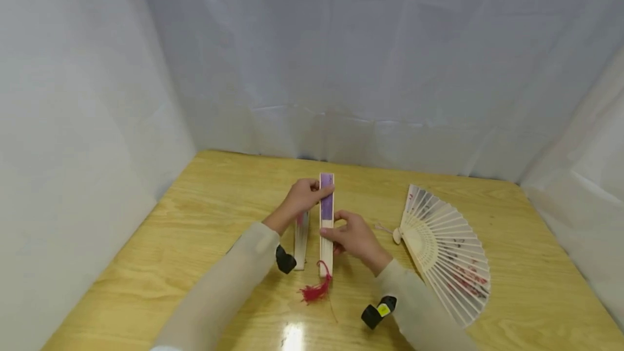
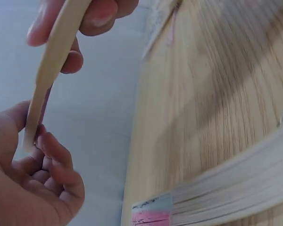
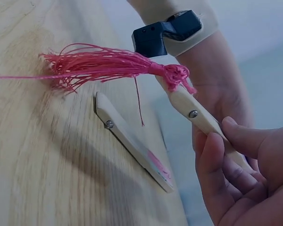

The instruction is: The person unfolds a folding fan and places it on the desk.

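Observation:
Both hands hold a folded hand fan [image 1: 326, 205] with a purple band above the table. Its upper end is pinched by my left hand [image 1: 306, 196], thumb across the front. Lower down, my right hand [image 1: 355, 236] grips the ribs between thumb and fingers. A red tassel [image 3: 104, 70] hangs from the fan's riveted end. Left of it, a second folded fan [image 3: 132, 141] with a pink and pale blue patch lies on the table, partly behind the left hand in the head view.
An open fan [image 1: 443, 253] with red and grey painting lies spread at the right on the wooden table [image 1: 195, 221]. A pale curtain [image 1: 341, 69] hangs along the back and sides. Each wrist wears a black camera [image 1: 285, 259].

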Motion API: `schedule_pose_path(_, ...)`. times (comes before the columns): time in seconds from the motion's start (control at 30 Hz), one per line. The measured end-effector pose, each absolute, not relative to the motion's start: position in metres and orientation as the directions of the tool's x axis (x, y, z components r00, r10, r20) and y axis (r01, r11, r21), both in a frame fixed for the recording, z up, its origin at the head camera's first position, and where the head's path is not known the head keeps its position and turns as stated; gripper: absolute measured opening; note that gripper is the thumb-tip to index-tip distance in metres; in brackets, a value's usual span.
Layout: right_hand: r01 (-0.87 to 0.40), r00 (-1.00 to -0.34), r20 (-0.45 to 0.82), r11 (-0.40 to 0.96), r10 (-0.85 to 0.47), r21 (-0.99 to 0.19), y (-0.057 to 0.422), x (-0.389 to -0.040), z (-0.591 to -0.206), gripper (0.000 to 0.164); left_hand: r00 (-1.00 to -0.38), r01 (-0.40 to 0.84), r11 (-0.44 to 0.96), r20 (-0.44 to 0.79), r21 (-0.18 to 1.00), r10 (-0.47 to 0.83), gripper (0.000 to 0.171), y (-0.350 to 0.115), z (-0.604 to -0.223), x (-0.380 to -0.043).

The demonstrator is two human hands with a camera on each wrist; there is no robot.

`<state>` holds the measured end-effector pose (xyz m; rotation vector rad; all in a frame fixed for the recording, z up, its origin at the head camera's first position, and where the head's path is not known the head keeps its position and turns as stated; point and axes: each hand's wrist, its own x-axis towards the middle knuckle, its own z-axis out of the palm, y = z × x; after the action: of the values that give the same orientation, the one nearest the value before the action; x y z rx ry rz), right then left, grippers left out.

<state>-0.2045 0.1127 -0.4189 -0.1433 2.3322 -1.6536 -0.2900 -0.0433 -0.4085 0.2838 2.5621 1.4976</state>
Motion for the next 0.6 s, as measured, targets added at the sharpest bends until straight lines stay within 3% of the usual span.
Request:
schedule_pose_path(0.23, 0.065, -0.939, -0.159, 0.296, -0.306, -0.953, 0.12, -0.195, -0.414, 0.028, -0.94, 0.027, 0.27, -0.068, 0.963, 0.335, 0.027, -0.042, -0.406, -0.276)
schedule_pose_path(0.33, 0.06, -0.93, -0.162, 0.298, -0.329, -0.953, 0.123, -0.19, -0.415, 0.03, -0.915, -0.001, 0.19, -0.078, 0.982, 0.396, 0.027, -0.043, -0.408, -0.269)
schedule_pose_path(0.6, 0.031, -0.913, -0.149, 0.299, -0.379, -0.954, 0.129, -0.184, -0.414, 0.028, -0.885, -0.024, 0.176, -0.103, 0.984, 0.454, 0.028, -0.046, -0.41, -0.256)
